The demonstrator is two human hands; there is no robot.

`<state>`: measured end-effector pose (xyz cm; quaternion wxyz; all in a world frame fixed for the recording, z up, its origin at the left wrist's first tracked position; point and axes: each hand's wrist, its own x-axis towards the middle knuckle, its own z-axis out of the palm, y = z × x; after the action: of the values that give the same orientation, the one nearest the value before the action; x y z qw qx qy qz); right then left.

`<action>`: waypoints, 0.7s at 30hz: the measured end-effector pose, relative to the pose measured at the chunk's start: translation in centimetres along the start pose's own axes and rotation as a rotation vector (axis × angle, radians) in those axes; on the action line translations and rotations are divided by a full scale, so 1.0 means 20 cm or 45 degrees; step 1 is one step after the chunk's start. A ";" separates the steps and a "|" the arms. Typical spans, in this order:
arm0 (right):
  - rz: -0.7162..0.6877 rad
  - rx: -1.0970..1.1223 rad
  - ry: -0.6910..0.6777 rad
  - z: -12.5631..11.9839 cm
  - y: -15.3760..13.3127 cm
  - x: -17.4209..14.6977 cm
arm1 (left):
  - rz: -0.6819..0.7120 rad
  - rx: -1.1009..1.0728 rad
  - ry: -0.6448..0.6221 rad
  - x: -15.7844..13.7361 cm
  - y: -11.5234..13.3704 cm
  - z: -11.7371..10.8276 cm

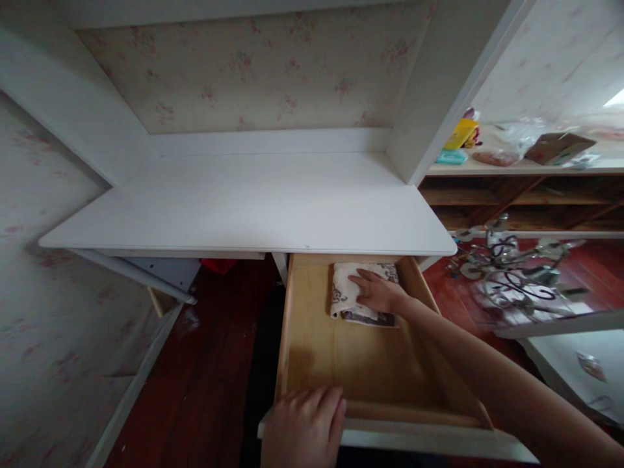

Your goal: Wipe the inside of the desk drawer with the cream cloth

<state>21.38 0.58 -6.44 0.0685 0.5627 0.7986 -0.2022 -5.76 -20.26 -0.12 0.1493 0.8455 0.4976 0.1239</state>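
A pulled-out wooden drawer sits below the white desk top. Deep inside, toward the back right, lies a folded cream cloth with a dark floral pattern and a dark band along its near edge. My right hand rests on top of this cloth with its fingers spread. At the drawer's near left corner, my left hand has its fingers curled over the front panel; its thumb side faces right. The fingertips of the left hand are partly hidden.
The white desk top overhangs the drawer's back. On the right, a metal chandelier lies on the red wooden floor. Behind it, a low shelf bears a cardboard box and plastic bags. A papered wall borders the left.
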 end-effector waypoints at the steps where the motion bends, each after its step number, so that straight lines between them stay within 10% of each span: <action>1: 0.011 0.004 0.006 -0.01 0.06 -0.02 | -0.003 0.001 0.007 0.00 0.00 0.00; 10: -0.149 0.000 -0.064 -0.02 0.11 -0.13 | -0.038 0.067 0.007 0.01 0.03 -0.04; 21: -0.195 -0.017 -0.101 0.25 -0.07 -0.62 | 0.027 0.008 0.036 -0.02 0.02 -0.02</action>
<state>23.81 -12.60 -6.46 0.0883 0.4912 0.8372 -0.2238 -5.74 -20.85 0.38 0.1382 0.8494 0.4909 0.1358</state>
